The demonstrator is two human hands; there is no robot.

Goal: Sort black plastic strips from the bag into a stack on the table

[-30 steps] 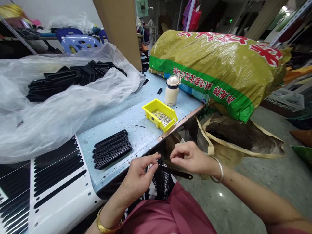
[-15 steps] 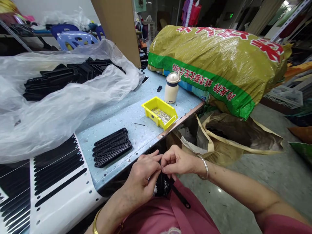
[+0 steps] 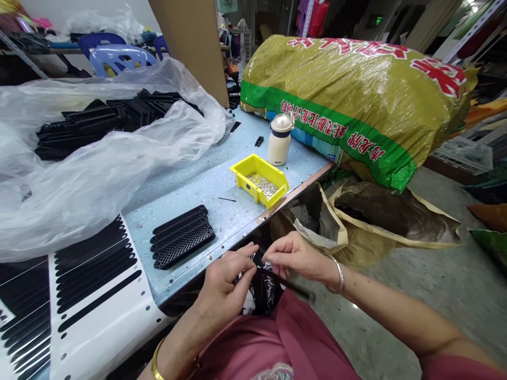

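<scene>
Over my lap, just off the table edge, my left hand (image 3: 227,282) pinches one end of a narrow black strip (image 3: 295,288). The strip slants down to the right and its far end is blurred. Beside it my right hand (image 3: 299,258) has thumb and fingers closed above the strip; whatever they grip is hidden. Nearest on the table lies a group of black mesh-patterned strips (image 3: 182,237). A yellow bin (image 3: 242,178) holds many tiny shiny pieces (image 3: 262,184). Left of it rests a thin dark needle-like rod (image 3: 226,199).
A cream bottle (image 3: 279,145) stands behind the bin. White sheets with black strips (image 3: 99,301) lie at left, below a clear plastic bag (image 3: 79,179) of black parts. A big gold-and-green sack (image 3: 348,89) sits at right, above an open paper sack (image 3: 380,232).
My hands have moved slightly apart, my right hand shifting to the right. The black strip has swung up to a flatter slant, its far end now blurred.
</scene>
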